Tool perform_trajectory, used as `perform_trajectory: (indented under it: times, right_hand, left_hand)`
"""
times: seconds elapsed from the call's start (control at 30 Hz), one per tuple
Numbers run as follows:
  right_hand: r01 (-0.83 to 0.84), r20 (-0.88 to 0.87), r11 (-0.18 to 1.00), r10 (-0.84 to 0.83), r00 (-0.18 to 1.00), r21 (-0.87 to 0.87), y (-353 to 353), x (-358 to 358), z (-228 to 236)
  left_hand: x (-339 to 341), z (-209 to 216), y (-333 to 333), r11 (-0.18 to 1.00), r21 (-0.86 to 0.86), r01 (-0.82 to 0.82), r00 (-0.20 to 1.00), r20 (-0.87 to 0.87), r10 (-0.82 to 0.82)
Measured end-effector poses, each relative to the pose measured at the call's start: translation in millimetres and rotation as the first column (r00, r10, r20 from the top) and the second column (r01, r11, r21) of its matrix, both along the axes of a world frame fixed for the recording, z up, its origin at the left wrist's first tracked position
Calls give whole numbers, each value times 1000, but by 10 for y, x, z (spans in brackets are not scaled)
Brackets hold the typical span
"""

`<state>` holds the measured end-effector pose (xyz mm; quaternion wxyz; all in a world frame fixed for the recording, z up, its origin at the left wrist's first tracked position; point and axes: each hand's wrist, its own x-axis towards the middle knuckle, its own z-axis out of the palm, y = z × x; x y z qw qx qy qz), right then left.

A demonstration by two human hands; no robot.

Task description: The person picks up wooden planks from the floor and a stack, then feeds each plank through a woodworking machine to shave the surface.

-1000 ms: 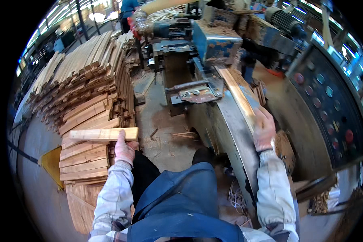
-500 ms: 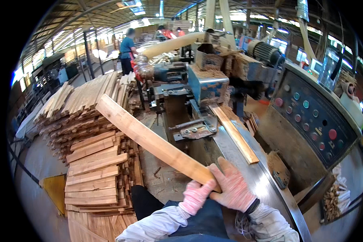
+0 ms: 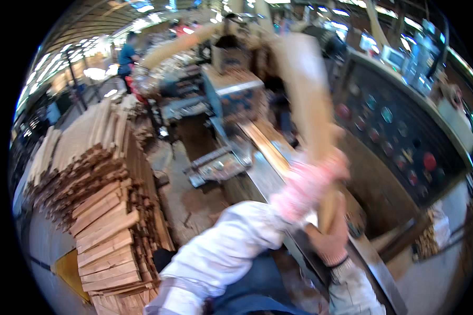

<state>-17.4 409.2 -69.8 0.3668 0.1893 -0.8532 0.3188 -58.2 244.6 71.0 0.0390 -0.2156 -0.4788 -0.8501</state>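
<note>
Plank (image 3: 309,94), pale and long, stands steeply in front of the machine, gripped by 2 gloved hands, and I see its upper part blurred. Nearest my camera, a blue apron (image 3: 257,286) shows at the lower edge. The right hand (image 3: 332,237) is low, with the plank's near end held between its thumb and fingers. Just above, the left hand (image 3: 320,176) reaches across from the left, its pink-gloved fingers closed around the same wood; I cannot make out each finger.

Below and beyond the hands I see the metal bed (image 3: 265,178) of the machine, with a second board (image 3: 268,148) lying flat on it, its far end at the blue housing (image 3: 239,100). On my left, a low pile (image 3: 108,252) of boards rises toward a taller stack (image 3: 79,168) behind it; a yellow panel (image 3: 71,270) stands beside the low pile. On my right, a dark control panel (image 3: 391,126) with round buttons leans back.

Farther off, wood chips lie on top of the housing, and a thick pale hose (image 3: 184,44) curves toward the left. Near its lower end I see 1 co-worker (image 3: 127,55) in a blue top.
</note>
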Motion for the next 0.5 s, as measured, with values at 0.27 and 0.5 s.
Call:
perform_trajectory:
  times: [0.27, 0.5]
  right_hand:
    - [-127, -182, 917, 61, 981, -378, -495, -1570, -332]
    - [-227, 27, 866, 267, 963, -446, -838, -1583, -32]
  left_hand:
    - [-1377, 316, -106, 998, 22, 64, 996, 60, -65]
    - [-1291, 377, -161, 940, -244, -238, 969, -129, 212]
